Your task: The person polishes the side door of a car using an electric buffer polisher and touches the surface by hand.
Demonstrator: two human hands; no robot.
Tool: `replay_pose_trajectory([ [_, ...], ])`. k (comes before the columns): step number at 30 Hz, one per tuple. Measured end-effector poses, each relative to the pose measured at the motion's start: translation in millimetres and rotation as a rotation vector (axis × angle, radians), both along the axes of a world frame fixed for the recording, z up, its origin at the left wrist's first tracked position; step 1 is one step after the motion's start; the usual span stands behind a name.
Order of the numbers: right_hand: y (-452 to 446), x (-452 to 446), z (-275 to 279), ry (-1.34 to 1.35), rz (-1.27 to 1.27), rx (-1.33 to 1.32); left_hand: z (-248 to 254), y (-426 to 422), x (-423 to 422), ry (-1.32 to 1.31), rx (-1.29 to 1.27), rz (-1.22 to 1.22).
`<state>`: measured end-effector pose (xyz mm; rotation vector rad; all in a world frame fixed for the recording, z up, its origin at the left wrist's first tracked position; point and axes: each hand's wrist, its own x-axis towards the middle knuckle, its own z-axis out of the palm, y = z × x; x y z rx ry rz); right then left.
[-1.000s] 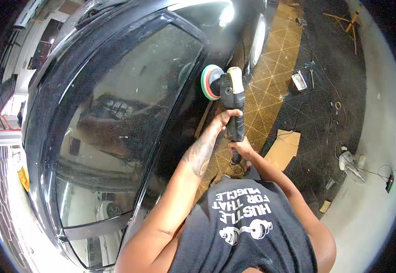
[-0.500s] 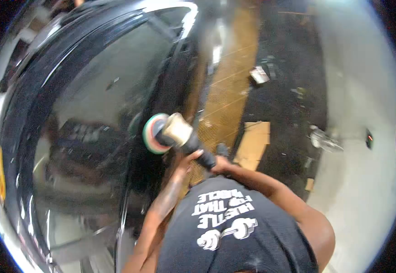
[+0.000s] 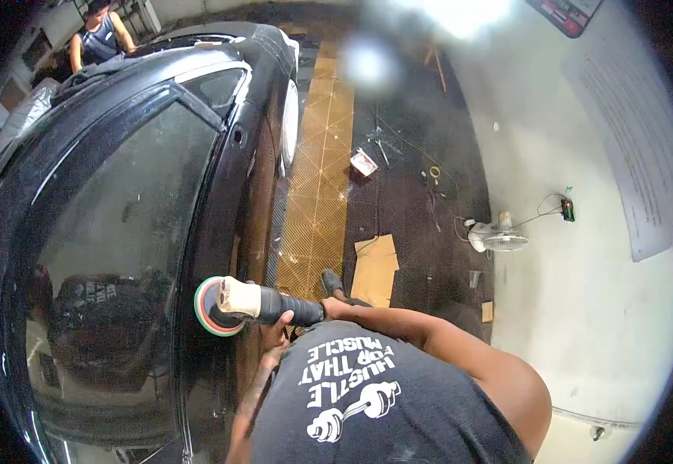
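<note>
A car polisher (image 3: pixel 270 304) with a black grip, a cream-coloured head cover and a round pad (image 3: pixel 220 307) edged in red and green is in both my hands. My left hand (image 3: pixel 276 331) supports it from below, its fingers closed on the middle of the grip. Around the rear end of the grip is my right hand (image 3: pixel 335 308), partly hidden. The pad is beside the black car's door (image 3: pixel 216 240), just below the side window (image 3: pixel 112 255); I cannot tell whether it touches the paint.
Another person (image 3: pixel 100 39) stands beyond the car. On the floor lie a sheet of cardboard (image 3: pixel 376 271), a small white and red box (image 3: pixel 363 163) and a roll of tape (image 3: pixel 434 172). A white fan (image 3: pixel 502 238) with a cord is by the right wall (image 3: pixel 537 309).
The polisher has moved left and downward in view, still in both hands. My view has shifted, bringing the car's far end, the other person and the wall sign into sight.
</note>
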<state>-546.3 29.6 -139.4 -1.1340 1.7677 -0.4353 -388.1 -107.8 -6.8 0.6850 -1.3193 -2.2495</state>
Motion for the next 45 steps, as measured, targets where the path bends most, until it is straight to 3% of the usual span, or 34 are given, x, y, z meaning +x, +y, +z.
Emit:
replay_pose_trajectory([
  [7, -37, -97, 8, 0.016, -0.06, -0.017, -37, -31, -84, 0.085, -0.195, -0.005],
  [9, -47, -120, -5, 0.004, -0.074, -0.011, -15, -42, -112, -0.17, 0.349, 0.008],
  [10, -50, -130, -11, -0.002, -0.08, 0.002, -32, -50, -128, -0.209, 0.419, 0.006],
  [12, -55, -147, -11, -0.019, -0.094, 0.022, -93, -64, -154, -0.123, 0.321, -0.004],
  [14, -57, -162, -6, -0.014, -0.102, 0.04, -102, -66, -173, -0.018, 0.253, 0.087],
  [17, -55, -178, -22, 0.016, -0.061, 0.065, -51, -56, -177, -0.004, 0.203, 0.155],
  [20, -58, -182, -35, -0.007, -0.024, 0.093, -33, -45, -174, 0.09, 0.133, 0.257],
  [23, -58, -183, 29, -0.168, -0.14, 0.01, -53, -50, -175, 0.055, 0.169, 0.195],
  [27, -65, -191, -2, -0.007, -0.194, 0.061, -35, -76, -210, 0.032, 0.189, 0.095],
  [32, -78, -225, 18, 0.089, -0.293, 0.031, -32, -106, -253, -0.034, 0.177, 0.004],
  [36, -72, -246, 8, 0.11, -0.225, -0.033, -39, -100, -259, 0.053, 0.226, 0.077],
  [40, -70, -243, 47, 0.156, -0.121, -0.054, -37, -85, -241, 0.09, 0.209, 0.135],
  [45, -80, -254, 70, 0.185, -0.244, 0.007, -45, -104, -269, 0.1, 0.26, 0.06],
])
